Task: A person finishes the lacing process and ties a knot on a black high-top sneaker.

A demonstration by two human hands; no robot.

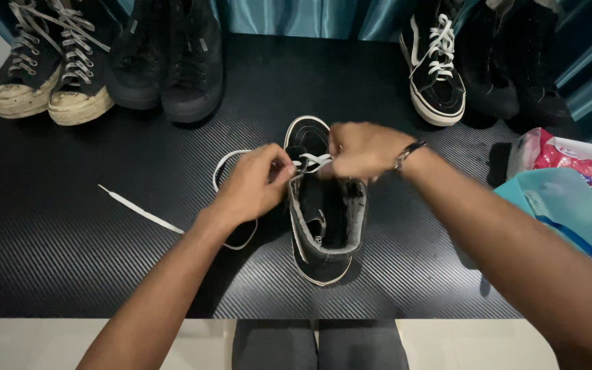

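Observation:
A black high-top shoe [327, 226] with a white sole stands on the black mat [70, 233], toe pointing away from me. A white shoelace [144, 214] runs through its lower eyelets; its loose end trails left across the mat. My left hand [251, 185] pinches the lace at the shoe's left side. My right hand [363, 149], with a bracelet on the wrist, grips the lace over the eyelets just behind the toe. Both hands hide part of the lacing.
Along the back stand a pair of worn laced boots [49, 68], a black pair [169, 62], a black sneaker with white laces [436, 65] and more dark shoes [515, 62]. At right lie a teal plastic lid [566, 205] and a pink-white packet [560, 154].

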